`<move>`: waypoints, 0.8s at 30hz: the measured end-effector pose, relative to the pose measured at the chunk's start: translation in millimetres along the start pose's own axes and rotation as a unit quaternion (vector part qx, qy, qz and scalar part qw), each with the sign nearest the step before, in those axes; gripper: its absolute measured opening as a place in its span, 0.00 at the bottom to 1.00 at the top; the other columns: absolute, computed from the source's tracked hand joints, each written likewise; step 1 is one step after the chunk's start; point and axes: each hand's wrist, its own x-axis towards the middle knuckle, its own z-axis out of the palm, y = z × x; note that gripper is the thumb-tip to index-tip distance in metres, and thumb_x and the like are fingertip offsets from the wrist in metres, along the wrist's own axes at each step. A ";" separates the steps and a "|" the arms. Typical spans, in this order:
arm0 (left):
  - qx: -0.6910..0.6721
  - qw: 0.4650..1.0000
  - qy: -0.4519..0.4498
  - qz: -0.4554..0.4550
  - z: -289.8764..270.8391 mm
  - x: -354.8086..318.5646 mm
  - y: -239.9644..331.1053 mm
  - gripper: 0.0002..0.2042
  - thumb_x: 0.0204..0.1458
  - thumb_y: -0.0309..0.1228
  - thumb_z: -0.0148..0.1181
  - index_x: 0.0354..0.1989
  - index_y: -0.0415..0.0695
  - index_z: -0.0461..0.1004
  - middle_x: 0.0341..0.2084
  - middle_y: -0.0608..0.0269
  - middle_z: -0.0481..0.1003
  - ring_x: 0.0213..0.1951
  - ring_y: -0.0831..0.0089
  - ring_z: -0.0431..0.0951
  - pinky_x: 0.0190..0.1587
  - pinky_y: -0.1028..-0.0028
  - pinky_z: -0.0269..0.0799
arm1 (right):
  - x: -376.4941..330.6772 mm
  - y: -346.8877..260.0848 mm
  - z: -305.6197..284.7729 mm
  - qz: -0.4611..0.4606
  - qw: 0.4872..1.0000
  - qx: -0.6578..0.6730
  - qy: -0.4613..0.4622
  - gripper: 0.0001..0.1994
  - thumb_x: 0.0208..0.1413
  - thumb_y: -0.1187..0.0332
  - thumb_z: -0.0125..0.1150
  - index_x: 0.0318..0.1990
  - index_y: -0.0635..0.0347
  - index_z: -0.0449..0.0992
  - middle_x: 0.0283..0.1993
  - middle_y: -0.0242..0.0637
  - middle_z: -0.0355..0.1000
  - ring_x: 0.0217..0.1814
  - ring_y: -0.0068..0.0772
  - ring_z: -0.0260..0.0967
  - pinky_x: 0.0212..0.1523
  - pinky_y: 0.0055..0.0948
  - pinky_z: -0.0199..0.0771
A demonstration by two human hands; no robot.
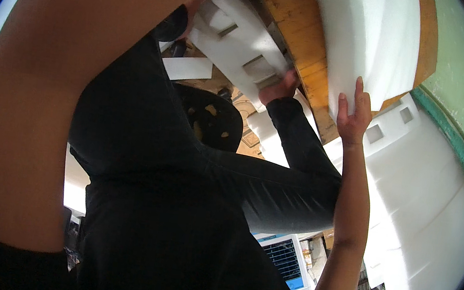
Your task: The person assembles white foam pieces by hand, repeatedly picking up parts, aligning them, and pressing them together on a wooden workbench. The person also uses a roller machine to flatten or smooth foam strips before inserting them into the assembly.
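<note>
A white foam sheet (370,40) with a bent, smooth surface lies across a brown wooden board (297,21) at the upper right. Against its lower end rests my right hand (354,117), with the thumb and one finger stretched out and apart on the foam; the other fingers are partly hidden. My left arm (103,21) crosses the upper left and runs out past the top edge, so its hand is out of sight.
White foam pieces with square cutouts (259,69) lie by my bare feet. A dark round stool (212,118) with worn patches stands near. More white sheets (422,184) are stacked at right, beside a green wall (463,74). A white unit with a dark grille (284,260) shows below.
</note>
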 end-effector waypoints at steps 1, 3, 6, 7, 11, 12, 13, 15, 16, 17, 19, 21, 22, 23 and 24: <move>0.011 1.000 0.000 0.029 0.2 0.9 -3.0 0.35 0.39 0.43 0.83 0.51 0.28 0.80 0.46 0.36 0.81 0.51 0.50 0.81 0.50 0.57 0.77 | -1.1 1.6 1.2 -0.004 1.000 -0.008 0.003 0.33 0.59 0.72 0.69 0.73 0.53 0.67 0.32 0.39 0.66 0.32 0.36 0.68 0.33 0.35 0.72; 0.065 0.993 0.013 0.096 0.4 6.2 -11.9 0.35 0.39 0.43 0.83 0.51 0.29 0.81 0.44 0.37 0.82 0.49 0.52 0.81 0.47 0.58 0.77 | -1.8 4.0 3.5 -0.017 1.000 -0.025 0.008 0.33 0.58 0.72 0.69 0.72 0.54 0.68 0.31 0.38 0.65 0.30 0.36 0.67 0.32 0.35 0.72; 0.137 0.982 -0.001 0.130 -1.9 12.8 -16.2 0.34 0.39 0.43 0.83 0.51 0.32 0.82 0.42 0.39 0.83 0.43 0.55 0.83 0.43 0.58 0.78 | 2.4 1.1 3.3 -0.016 1.000 -0.008 0.014 0.33 0.58 0.71 0.69 0.72 0.53 0.68 0.30 0.39 0.64 0.29 0.37 0.66 0.30 0.36 0.71; 0.124 0.987 -0.041 0.091 -6.9 6.4 -2.9 0.33 0.39 0.44 0.82 0.51 0.33 0.82 0.42 0.39 0.83 0.41 0.55 0.83 0.42 0.58 0.78 | 0.2 1.7 3.0 -0.012 1.000 -0.012 0.014 0.33 0.57 0.71 0.69 0.72 0.52 0.69 0.30 0.39 0.64 0.28 0.38 0.66 0.30 0.36 0.71; 0.002 0.996 -0.065 0.061 -18.1 -9.5 -2.0 0.33 0.42 0.47 0.80 0.53 0.36 0.81 0.41 0.40 0.83 0.32 0.53 0.83 0.38 0.58 0.78 | -2.7 6.2 6.2 -0.009 1.000 -0.020 0.022 0.34 0.55 0.71 0.70 0.72 0.48 0.69 0.30 0.38 0.64 0.28 0.39 0.66 0.29 0.37 0.71; -0.002 0.998 -0.052 0.044 -17.1 -12.5 0.6 0.34 0.43 0.47 0.79 0.55 0.36 0.79 0.43 0.40 0.82 0.35 0.52 0.83 0.39 0.58 0.78 | -4.3 6.9 6.3 -0.008 0.999 -0.022 0.027 0.35 0.54 0.71 0.70 0.72 0.47 0.70 0.30 0.38 0.64 0.27 0.40 0.66 0.29 0.38 0.71; -0.004 0.999 -0.038 0.028 -14.1 -15.6 3.8 0.35 0.44 0.46 0.78 0.57 0.36 0.77 0.44 0.39 0.81 0.37 0.51 0.83 0.41 0.57 0.78 | -4.1 6.1 5.5 -0.001 0.999 -0.023 0.023 0.35 0.54 0.71 0.70 0.71 0.47 0.70 0.30 0.38 0.63 0.27 0.40 0.66 0.29 0.38 0.71; 0.044 0.997 0.038 0.042 -1.8 -16.9 3.0 0.36 0.46 0.45 0.76 0.61 0.36 0.73 0.49 0.38 0.79 0.45 0.49 0.81 0.47 0.55 0.76 | -0.9 1.5 2.0 0.009 1.000 -0.024 0.017 0.35 0.53 0.71 0.69 0.71 0.46 0.71 0.29 0.38 0.63 0.27 0.41 0.65 0.29 0.39 0.71; 0.093 0.988 0.103 0.071 8.3 -18.1 -1.9 0.37 0.46 0.44 0.75 0.63 0.36 0.71 0.52 0.37 0.77 0.50 0.49 0.80 0.52 0.54 0.74 | 3.4 0.8 1.8 0.000 1.000 -0.012 0.021 0.34 0.53 0.71 0.69 0.71 0.45 0.71 0.29 0.38 0.62 0.27 0.41 0.65 0.29 0.39 0.70; 0.142 0.971 0.167 0.099 15.9 -18.3 -5.4 0.38 0.47 0.43 0.74 0.65 0.36 0.69 0.55 0.37 0.76 0.55 0.49 0.78 0.56 0.52 0.73 | 8.7 0.5 1.4 -0.010 1.000 0.000 0.025 0.34 0.53 0.71 0.69 0.71 0.45 0.71 0.29 0.38 0.62 0.27 0.41 0.65 0.28 0.39 0.70; 0.129 0.943 0.186 0.244 40.4 -26.2 15.1 0.39 0.47 0.42 0.73 0.68 0.38 0.67 0.61 0.35 0.70 0.63 0.44 0.69 0.65 0.47 0.63 | 2.9 -0.1 0.7 0.003 1.000 0.005 0.028 0.34 0.53 0.71 0.69 0.71 0.44 0.71 0.28 0.37 0.61 0.27 0.41 0.65 0.28 0.40 0.70; 0.169 0.939 0.203 0.222 45.5 -63.9 42.4 0.43 0.50 0.52 0.69 0.73 0.47 0.64 0.70 0.35 0.60 0.72 0.33 0.55 0.74 0.37 0.46 | 13.2 -2.2 -1.2 -0.022 0.999 0.012 0.034 0.34 0.53 0.71 0.69 0.71 0.44 0.71 0.28 0.37 0.60 0.27 0.41 0.64 0.28 0.40 0.70; 0.203 0.931 0.195 0.234 68.9 -53.7 54.6 0.43 0.50 0.56 0.67 0.74 0.49 0.63 0.71 0.36 0.59 0.73 0.32 0.51 0.74 0.34 0.42 | 0.2 -0.3 0.1 0.013 1.000 0.003 0.026 0.34 0.53 0.70 0.69 0.71 0.43 0.71 0.28 0.37 0.60 0.27 0.41 0.64 0.28 0.40 0.70; 0.251 0.919 0.209 0.221 75.0 -57.7 61.6 0.44 0.51 0.61 0.64 0.74 0.52 0.62 0.72 0.37 0.57 0.74 0.31 0.48 0.74 0.32 0.39 | 0.6 -0.6 -0.4 0.015 1.000 0.005 0.022 0.34 0.54 0.70 0.69 0.71 0.43 0.71 0.28 0.37 0.60 0.27 0.40 0.64 0.28 0.40 0.70; 0.298 0.905 0.221 0.208 77.4 -59.0 66.2 0.45 0.51 0.65 0.62 0.75 0.54 0.62 0.73 0.38 0.56 0.75 0.31 0.45 0.74 0.30 0.35 | 1.0 -1.0 -1.1 0.018 1.000 0.006 0.018 0.34 0.54 0.70 0.69 0.71 0.42 0.71 0.28 0.37 0.60 0.27 0.40 0.64 0.28 0.40 0.70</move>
